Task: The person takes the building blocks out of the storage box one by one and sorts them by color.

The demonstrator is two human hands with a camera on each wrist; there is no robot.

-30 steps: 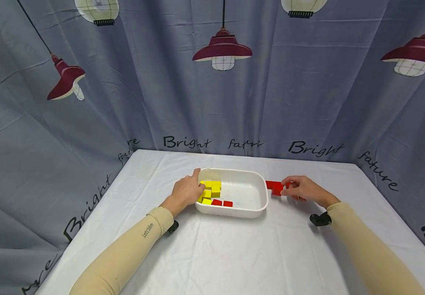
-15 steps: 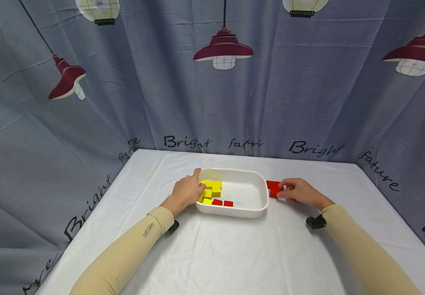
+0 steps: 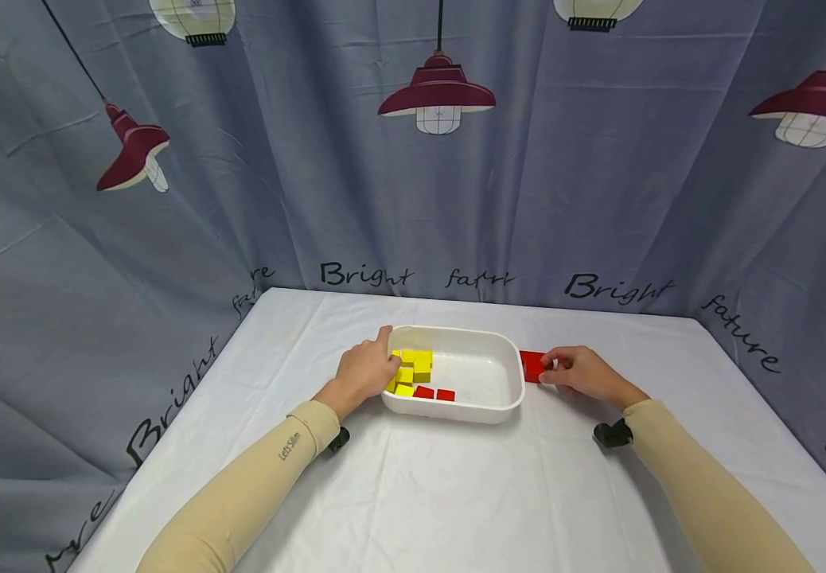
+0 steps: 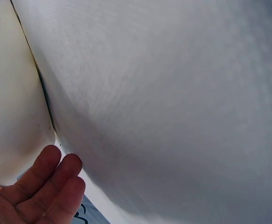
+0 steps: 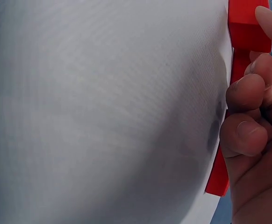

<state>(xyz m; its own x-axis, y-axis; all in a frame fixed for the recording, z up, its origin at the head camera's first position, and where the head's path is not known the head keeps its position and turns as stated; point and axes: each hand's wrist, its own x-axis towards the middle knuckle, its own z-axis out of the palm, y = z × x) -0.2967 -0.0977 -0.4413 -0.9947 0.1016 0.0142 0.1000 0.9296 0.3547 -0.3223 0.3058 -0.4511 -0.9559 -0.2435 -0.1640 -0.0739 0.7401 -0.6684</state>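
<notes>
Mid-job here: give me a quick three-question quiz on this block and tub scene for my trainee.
1. True or false: the red blocks at the right hand lie outside the white tub.
2. Which colour of blocks sits beside the left hand in the tub? A yellow, B blue, C green.
3. Fill in: the tub stands on a white ____.

Key
1. True: they lie on the cloth by the tub's right wall, with the right hand's fingers curled on one.
2. A: the yellow blocks are piled at the tub's left end, with two small red blocks near them.
3. Tablecloth.
</notes>
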